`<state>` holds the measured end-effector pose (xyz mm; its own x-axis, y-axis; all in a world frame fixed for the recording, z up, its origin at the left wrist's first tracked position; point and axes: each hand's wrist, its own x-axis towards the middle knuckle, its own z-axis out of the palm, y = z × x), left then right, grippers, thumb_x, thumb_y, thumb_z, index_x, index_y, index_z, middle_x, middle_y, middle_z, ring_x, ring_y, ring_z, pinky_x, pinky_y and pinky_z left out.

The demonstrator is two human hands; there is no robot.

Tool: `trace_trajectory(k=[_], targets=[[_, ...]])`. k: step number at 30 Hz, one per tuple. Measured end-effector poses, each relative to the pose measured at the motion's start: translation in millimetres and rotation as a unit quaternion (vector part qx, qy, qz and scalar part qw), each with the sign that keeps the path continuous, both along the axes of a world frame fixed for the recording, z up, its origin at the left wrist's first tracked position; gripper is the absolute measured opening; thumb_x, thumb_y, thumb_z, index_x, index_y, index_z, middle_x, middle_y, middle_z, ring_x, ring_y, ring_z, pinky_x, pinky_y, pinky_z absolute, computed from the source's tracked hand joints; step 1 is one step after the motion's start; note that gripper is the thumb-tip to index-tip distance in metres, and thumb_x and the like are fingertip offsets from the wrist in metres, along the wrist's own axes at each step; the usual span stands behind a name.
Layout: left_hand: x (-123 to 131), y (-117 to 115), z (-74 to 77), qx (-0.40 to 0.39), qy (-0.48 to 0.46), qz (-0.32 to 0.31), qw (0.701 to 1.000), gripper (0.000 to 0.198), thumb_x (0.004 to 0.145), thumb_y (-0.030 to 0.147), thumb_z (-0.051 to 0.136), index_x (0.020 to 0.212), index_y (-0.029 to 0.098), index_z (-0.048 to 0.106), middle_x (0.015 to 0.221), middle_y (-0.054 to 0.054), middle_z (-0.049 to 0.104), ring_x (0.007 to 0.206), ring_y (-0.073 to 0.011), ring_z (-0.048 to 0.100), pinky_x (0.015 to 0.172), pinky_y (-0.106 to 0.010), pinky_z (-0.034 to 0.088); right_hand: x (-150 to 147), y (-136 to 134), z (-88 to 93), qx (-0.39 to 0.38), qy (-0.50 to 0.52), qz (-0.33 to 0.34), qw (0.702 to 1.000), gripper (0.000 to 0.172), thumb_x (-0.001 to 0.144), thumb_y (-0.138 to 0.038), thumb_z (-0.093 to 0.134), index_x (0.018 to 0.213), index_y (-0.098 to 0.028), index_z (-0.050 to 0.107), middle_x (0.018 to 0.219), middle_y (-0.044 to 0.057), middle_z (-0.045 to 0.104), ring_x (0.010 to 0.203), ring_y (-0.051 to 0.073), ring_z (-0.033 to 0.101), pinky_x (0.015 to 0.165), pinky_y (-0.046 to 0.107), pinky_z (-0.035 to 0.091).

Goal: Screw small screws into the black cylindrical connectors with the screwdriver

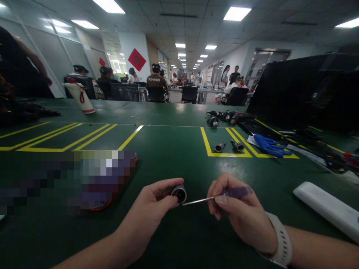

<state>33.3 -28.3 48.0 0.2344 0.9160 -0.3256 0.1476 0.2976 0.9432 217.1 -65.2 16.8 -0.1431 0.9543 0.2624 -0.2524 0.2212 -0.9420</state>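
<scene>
My left hand grips a small hollow metal cylinder between thumb and fingers, its dark round opening turned toward me. In my right hand is a screwdriver with a purple handle, mostly wrapped by the fingers. Its thin shaft points left, and the tip is at the lower edge of the cylinder; whether it touches cannot be told. Farther off, two similar metal cylinders lie inside a yellow-taped rectangle on the green table.
Blue gloves and a white elongated case lie to the right. Dark metal parts with cables sit farther back. A blurred-out object with an orange edge is at left, a white cup behind it. Several people sit beyond the table.
</scene>
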Motion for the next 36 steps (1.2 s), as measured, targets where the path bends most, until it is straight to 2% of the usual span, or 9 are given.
trace_trajectory(k=[2,3,6,10,14,25,31,36], targets=[[-1,0,-1.4,0.001,-0.016,0.006,1.0,0.037,0.066,0.015,0.062,0.103,0.017,0.067,0.093,-0.005,0.072,0.09,-0.0222,0.064,0.088,-0.037,0.045,2,-6,3.0,0.096,-0.098,-0.035,0.99,0.002,0.08,-0.016,0.053,0.08,-0.018,0.053,0.07,0.002,0.059,0.059,0.012,0.053,0.051,0.023,0.043],[-1,0,-2.1,0.003,-0.027,0.007,1.0,0.036,0.066,0.016,0.063,0.102,0.016,0.068,0.093,-0.005,0.072,0.09,-0.0223,0.064,0.088,-0.037,0.046,2,-9,4.3,0.15,-0.153,-0.052,0.975,0.006,0.08,-0.013,0.052,0.082,-0.018,0.053,0.072,0.003,0.059,0.061,0.013,0.054,0.053,0.024,0.045],[-2,0,-3.7,0.011,-0.045,0.006,0.999,0.035,0.066,0.017,0.064,0.1,0.017,0.069,0.092,-0.005,0.073,0.09,-0.022,0.064,0.087,-0.036,0.047,-1,-14,7.2,0.3,-0.275,-0.086,0.909,0.018,0.077,-0.004,0.049,0.088,-0.017,0.054,0.073,0.005,0.062,0.066,0.015,0.059,0.06,0.027,0.048],[-1,-1,-3.8,0.022,-0.038,0.011,0.999,0.034,0.065,0.016,0.065,0.099,0.017,0.07,0.091,-0.005,0.073,0.091,-0.0224,0.065,0.085,-0.035,0.049,-7,-15,8.6,0.387,-0.351,-0.099,0.847,0.019,0.076,-0.003,0.047,0.088,-0.017,0.053,0.072,0.006,0.064,0.063,0.015,0.059,0.059,0.029,0.05],[0,-2,-2.2,0.036,-0.023,0.008,0.999,0.033,0.066,0.017,0.065,0.098,0.016,0.07,0.091,-0.006,0.073,0.09,-0.0224,0.065,0.085,-0.035,0.049,-8,-14,9.7,0.41,-0.386,-0.088,0.822,0.021,0.075,-0.003,0.046,0.09,-0.015,0.052,0.073,0.007,0.064,0.061,0.015,0.059,0.056,0.029,0.05],[0,-2,-3.9,0.069,-0.001,-0.01,0.998,0.029,0.066,0.02,0.065,0.094,0.017,0.071,0.091,-0.005,0.073,0.087,-0.0223,0.066,0.081,-0.034,0.052,-10,-14,10.0,0.416,-0.381,-0.092,0.82,0.024,0.072,-0.001,0.049,0.091,-0.015,0.052,0.071,0.007,0.065,0.059,0.014,0.059,0.053,0.027,0.049],[-1,-3,-3.6,0.095,0.016,-0.022,0.995,0.025,0.068,0.02,0.06,0.09,0.018,0.072,0.085,-0.004,0.073,0.079,-0.0208,0.067,0.077,-0.034,0.054,-10,-15,11.8,0.446,-0.401,-0.098,0.794,0.024,0.072,0.0,0.048,0.09,-0.016,0.051,0.067,0.006,0.065,0.058,0.014,0.06,0.053,0.025,0.049],[-2,-2,-6.0,0.105,0.012,-0.031,0.994,0.026,0.069,0.022,0.061,0.092,0.018,0.072,0.086,-0.004,0.073,0.079,-0.0211,0.067,0.076,-0.034,0.054,-11,-16,9.8,0.45,-0.4,-0.116,0.79,0.023,0.071,-0.001,0.047,0.088,-0.016,0.051,0.065,0.005,0.065,0.055,0.014,0.059,0.051,0.026,0.049]])
